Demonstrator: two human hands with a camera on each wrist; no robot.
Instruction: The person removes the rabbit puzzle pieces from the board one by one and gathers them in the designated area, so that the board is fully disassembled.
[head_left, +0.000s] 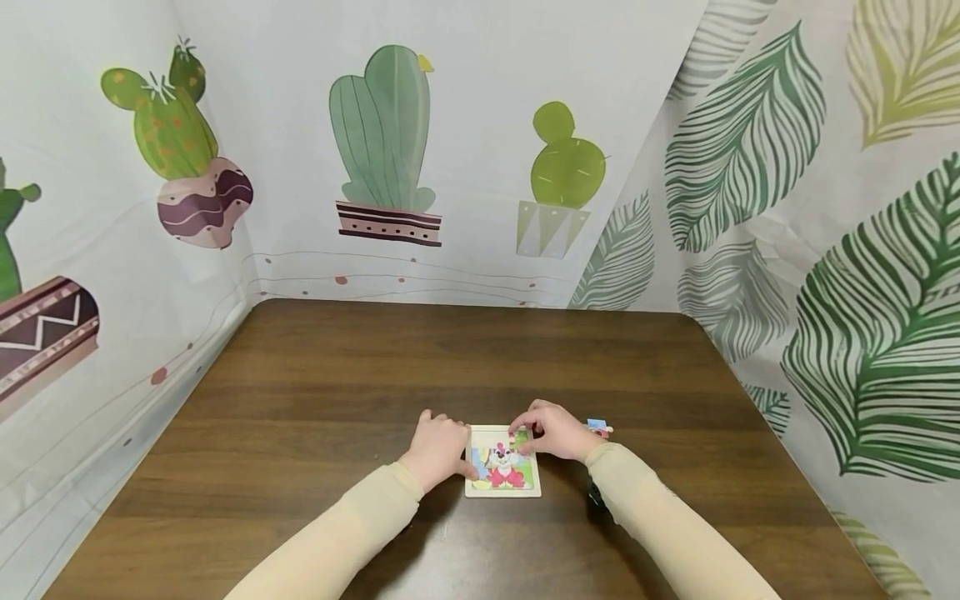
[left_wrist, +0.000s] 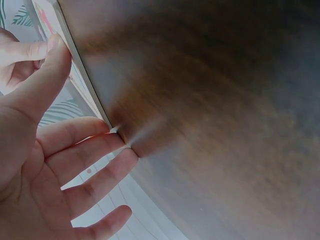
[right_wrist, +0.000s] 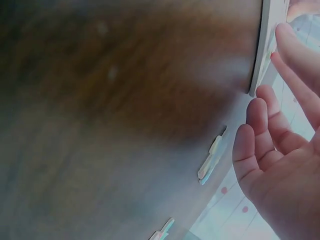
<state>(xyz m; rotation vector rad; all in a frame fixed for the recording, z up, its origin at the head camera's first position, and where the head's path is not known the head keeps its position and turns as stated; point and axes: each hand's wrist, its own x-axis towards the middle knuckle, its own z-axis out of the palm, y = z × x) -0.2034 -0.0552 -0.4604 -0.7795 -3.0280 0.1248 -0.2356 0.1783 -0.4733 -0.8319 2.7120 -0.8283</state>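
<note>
A shallow picture puzzle (head_left: 503, 493) in a pale frame lies on the table, showing a pink and white cartoon animal. At its left side is my left hand (head_left: 437, 450). The left wrist view shows that thumb (left_wrist: 59, 60) resting on the frame, with extended fingers (left_wrist: 85, 152) touching or close to its edge. My right hand (head_left: 558, 432) reaches over the upper right corner, where thumb and index finger pinch a green puzzle piece (head_left: 520, 437). The other right fingers (right_wrist: 257, 120) are loosely bent beside the frame.
A loose blue and pink puzzle piece (head_left: 597, 426) lies beyond my right wrist. In the right wrist view two loose piece stacks or pieces show, one nearer the frame (right_wrist: 210, 160). A small black object (head_left: 595, 495) sits under the right forearm. Patterned cloth (head_left: 480, 167) surrounds the brown table (head_left: 337, 375).
</note>
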